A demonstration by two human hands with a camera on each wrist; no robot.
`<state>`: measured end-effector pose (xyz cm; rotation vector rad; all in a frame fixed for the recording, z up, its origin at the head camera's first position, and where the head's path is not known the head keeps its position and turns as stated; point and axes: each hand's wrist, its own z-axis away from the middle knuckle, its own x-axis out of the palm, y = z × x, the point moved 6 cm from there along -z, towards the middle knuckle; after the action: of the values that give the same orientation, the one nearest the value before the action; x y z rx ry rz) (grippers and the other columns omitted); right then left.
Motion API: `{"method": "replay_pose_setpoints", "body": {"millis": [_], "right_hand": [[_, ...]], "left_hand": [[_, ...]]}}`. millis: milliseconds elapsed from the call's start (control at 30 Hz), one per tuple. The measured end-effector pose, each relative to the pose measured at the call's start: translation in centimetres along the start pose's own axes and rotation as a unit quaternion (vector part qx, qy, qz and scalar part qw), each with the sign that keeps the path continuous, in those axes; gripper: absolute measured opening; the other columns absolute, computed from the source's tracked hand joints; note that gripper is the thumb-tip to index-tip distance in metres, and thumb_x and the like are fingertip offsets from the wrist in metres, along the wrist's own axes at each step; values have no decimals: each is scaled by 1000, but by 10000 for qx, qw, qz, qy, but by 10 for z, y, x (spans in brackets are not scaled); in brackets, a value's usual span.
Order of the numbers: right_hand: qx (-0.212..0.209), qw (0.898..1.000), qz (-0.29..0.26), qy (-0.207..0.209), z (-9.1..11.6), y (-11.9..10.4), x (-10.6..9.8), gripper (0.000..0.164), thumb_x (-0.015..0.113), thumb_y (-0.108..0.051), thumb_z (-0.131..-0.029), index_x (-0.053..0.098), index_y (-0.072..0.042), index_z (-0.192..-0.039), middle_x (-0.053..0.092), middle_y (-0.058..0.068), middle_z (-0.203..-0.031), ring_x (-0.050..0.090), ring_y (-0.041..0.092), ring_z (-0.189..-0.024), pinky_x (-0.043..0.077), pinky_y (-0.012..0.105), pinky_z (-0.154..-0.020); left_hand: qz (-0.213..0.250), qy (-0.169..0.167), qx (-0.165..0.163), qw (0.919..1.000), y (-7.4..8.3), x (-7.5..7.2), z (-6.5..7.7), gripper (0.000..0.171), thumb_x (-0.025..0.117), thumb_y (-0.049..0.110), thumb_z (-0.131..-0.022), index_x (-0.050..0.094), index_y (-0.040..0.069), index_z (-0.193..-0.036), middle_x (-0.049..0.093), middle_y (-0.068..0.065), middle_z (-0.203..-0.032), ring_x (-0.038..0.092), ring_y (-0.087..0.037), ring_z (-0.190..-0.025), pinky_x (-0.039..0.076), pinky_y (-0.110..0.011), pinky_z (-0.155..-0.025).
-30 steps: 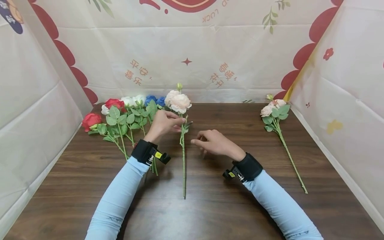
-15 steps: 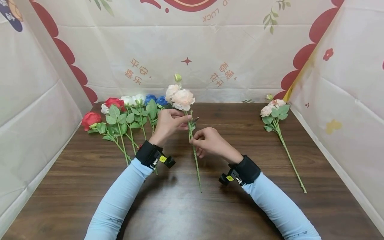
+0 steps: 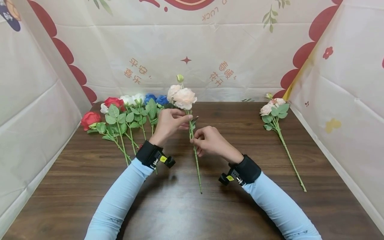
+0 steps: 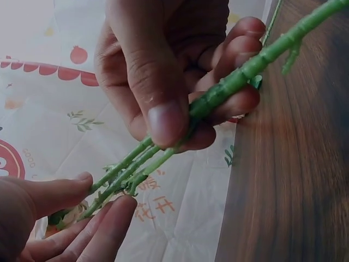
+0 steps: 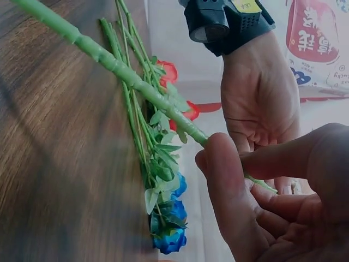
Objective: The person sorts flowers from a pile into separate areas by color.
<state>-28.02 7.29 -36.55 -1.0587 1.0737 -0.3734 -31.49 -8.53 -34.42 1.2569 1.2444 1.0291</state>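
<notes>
In the head view, printed with "LUCK" and orange Chinese characters on the white cloth backdrop. Bent inward at both wrists; pinching a pale-pink, ruffled artificial rose just below its blooms with the left hand, and lower on its green stem with the right hand. Held slightly tilted over the dark wood-grain table.

In the left wrist view, marked "GOOD" and "花开" behind; clamped on the stem with thumbs and fingers.

In the right wrist view, squeezed between right thumb and forefinger; too blurred to read on the yellow label.
</notes>
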Motion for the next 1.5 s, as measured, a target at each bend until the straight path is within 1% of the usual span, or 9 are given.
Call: {"method": "replay_pose_setpoints", "body": {"millis": [233,400,633,733,833,1000,1300,1400,1500], "right_hand": [[230,9997,72,96,-2,9,-7,18,64,-11,-102,73,0,-92,72,10,-71,71,17,-56,64,54,-68],[433,9990,89,-18,-4,22,-13,21,63,-12,-102,72,6,-97,72,12,-73,71,18,-57,65,52,-69],[803,9965,115,-218,-8,49,-30,26,61,-14,-103,72,10,-102,72,12,-76,71,17,-59,66,47,-70],[942,9953,109,-197,-8,60,-45,27,61,-15,-104,71,11,-103,70,11,-77,71,17,-61,66,45,-71],[1040,9944,104,-123,-4,70,-65,29,61,-15,-104,69,13,-105,69,11,-78,70,17,-63,66,44,-72],[1219,9925,23,18,5,89,-100,30,58,-13,-105,66,15,-108,66,10,-81,69,18,-67,65,41,-73],[1471,9884,339,145,32,117,-155,27,58,-13,-106,64,7,-89,63,7,-74,67,16,-67,63,32,-67],[1608,9860,399,165,38,129,-166,27,57,-12,-106,63,9,-90,61,5,-71,66,14,-64,61,31,-64],[1730,9842,347,148,42,143,-173,26,55,-11,-106,63,12,-97,60,3,-70,64,12,-63,59,29,-63]], "left_hand": [[-302,-156,170,9993,1,2,-2,31,79,22,-94,75,-3,-112,77,-27,-99,78,-39,-81,66,-38,-71],[-681,-307,221,9970,-1,3,-1,30,74,28,-97,77,0,-108,76,-29,-96,79,-31,-76,66,-36,-70],[-1052,-396,370,9930,-3,5,-1,24,72,28,-99,77,4,-100,77,-22,-90,76,-19,-68,66,-36,-70],[-1289,-513,465,9892,-3,5,-2,23,71,28,-99,77,6,-101,77,-21,-90,76,-19,-70,66,-39,-73],[-1542,-542,565,9849,-2,4,-1,23,71,29,-100,77,6,-102,77,-21,-93,77,-26,-75,65,-45,-76],[-1822,-446,576,9806,-2,-1,0,24,71,29,-100,76,6,-102,77,-18,-93,77,-36,-81,65,-50,-78],[-1953,-429,509,9785,-1,-1,0,27,70,31,-100,76,5,-106,77,-15,-92,77,-30,-80,65,-46,-76],[-1966,-415,546,9781,-2,-1,0,27,70,31,-100,76,5,-105,77,-13,-89,76,-26,-78,64,-51,-78],[-1970,-416,569,9779,-4,0,-1,26,70,31,-100,76,5,-103,76,-12,-87,76,-24,-76,64,-51,-77]]}}
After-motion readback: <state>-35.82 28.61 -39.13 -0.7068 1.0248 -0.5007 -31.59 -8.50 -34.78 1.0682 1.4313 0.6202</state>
